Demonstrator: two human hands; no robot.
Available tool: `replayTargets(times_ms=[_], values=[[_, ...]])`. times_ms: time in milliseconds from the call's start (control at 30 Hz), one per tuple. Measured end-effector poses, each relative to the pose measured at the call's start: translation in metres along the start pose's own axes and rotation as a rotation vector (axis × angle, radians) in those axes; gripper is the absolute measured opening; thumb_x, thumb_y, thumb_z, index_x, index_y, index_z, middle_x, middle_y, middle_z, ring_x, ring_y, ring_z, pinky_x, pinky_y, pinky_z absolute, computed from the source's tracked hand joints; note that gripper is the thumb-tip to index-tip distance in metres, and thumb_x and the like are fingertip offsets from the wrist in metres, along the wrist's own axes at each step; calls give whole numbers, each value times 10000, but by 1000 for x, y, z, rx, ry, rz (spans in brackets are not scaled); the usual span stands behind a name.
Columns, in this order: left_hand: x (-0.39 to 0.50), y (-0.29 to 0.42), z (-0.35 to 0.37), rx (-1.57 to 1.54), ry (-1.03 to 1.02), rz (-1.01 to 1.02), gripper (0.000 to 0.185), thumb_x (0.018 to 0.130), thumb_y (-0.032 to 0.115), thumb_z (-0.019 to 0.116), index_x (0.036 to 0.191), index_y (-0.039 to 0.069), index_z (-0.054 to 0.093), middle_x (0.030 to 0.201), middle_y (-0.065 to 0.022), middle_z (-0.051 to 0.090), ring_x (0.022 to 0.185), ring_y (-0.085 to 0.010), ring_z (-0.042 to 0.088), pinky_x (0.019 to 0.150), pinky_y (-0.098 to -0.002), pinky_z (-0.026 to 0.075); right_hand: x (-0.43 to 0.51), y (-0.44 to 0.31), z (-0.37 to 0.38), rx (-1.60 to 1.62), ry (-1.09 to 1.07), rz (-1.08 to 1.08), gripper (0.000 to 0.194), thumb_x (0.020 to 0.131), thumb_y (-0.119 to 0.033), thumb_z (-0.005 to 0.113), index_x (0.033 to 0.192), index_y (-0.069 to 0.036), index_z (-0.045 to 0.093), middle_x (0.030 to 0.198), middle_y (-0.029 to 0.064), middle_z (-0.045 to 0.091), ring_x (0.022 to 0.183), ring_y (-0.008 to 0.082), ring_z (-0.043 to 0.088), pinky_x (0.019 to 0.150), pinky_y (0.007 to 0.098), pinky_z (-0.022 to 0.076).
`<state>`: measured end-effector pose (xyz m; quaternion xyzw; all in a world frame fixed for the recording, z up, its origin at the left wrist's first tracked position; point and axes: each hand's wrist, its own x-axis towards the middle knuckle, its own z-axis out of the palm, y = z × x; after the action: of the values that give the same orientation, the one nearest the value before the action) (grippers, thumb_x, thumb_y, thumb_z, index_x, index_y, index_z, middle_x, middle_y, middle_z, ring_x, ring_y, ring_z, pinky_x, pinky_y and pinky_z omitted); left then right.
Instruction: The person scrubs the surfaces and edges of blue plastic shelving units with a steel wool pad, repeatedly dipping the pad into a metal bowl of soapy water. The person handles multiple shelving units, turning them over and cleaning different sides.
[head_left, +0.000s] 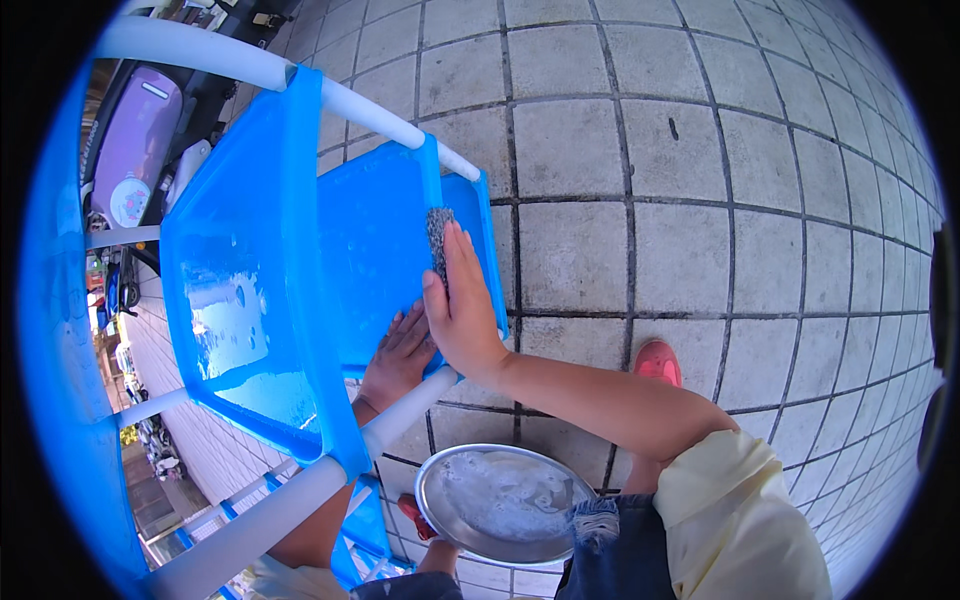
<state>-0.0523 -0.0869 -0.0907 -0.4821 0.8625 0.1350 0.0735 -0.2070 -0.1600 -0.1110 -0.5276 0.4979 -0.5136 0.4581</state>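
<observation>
A blue plastic tiered shelf rack stands before me, its trays (375, 255) joined by white tubes (411, 405). My right hand (471, 311) presses a grey scouring pad (439, 232) against the rim of a middle tray, fingers held out straight. Just beside it, my left hand (399, 356) lies with spread fingers on the same tray near a tube; part of that forearm is hidden behind the rack. The nearer blue tray (247, 300) is wet and shiny, with a few drops or bubbles on it.
Between my feet sits a round metal basin (427, 517) of sudsy water. Another blue rack (365, 517) stands at the lower left. A parked scooter with a purple panel (139, 142) is at the upper left. Grey square tiles (570, 255) cover the ground.
</observation>
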Motion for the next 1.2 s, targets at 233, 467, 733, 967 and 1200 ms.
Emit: replayTargets(times_ms=[233, 467, 733, 967, 1200], values=[[1, 0, -1, 11, 24, 21, 606, 847, 258, 710, 1367, 13, 520, 1577, -196, 327, 1493, -340, 271, 1220, -502, 223, 126, 22, 15, -68, 22, -128, 645, 929, -55, 565, 1480, 108, 272, 1524, 339, 295, 1442, 483, 268, 1204, 477, 247], [15, 9, -9, -103, -31, -116, 657, 881, 278, 667, 1445, 16, 454, 1607, -173, 278, 1508, -326, 234, 1231, -481, 185, 0, 28, -6, 84, -101, -154, 615, 955, -47, 535, 1497, 78, 273, 1540, 320, 282, 1459, 440, 272, 1198, 457, 242], [48, 29, -11, -37, 37, -148, 732, 861, 102, 640, 1502, -38, 315, 1622, -220, 203, 1521, -346, 176, 1232, -476, 197, 14, 10, -41, 364, -201, 363, 536, 1076, -304, 379, 1463, 65, 334, 1315, 304, 537, 1227, 373, 551, 1043, 414, 422], [46, 25, -13, -35, -3, -173, 788, 828, 62, 656, 1509, -61, 279, 1622, -233, 181, 1516, -361, 178, 1233, -481, 203, 56, 20, -16, 441, -99, 377, 486, 1086, -364, 353, 1389, 7, 440, 1210, 226, 601, 1107, 322, 598, 963, 394, 463], [48, 27, -9, -55, 53, -172, 804, 840, 29, 617, 1547, -20, 237, 1630, -214, 184, 1510, -363, 202, 1223, -506, 209, -32, 40, -13, 265, 23, 393, 377, 1074, -333, 387, 1172, -3, 542, 839, 187, 645, 775, 346, 661, 743, 461, 500]])
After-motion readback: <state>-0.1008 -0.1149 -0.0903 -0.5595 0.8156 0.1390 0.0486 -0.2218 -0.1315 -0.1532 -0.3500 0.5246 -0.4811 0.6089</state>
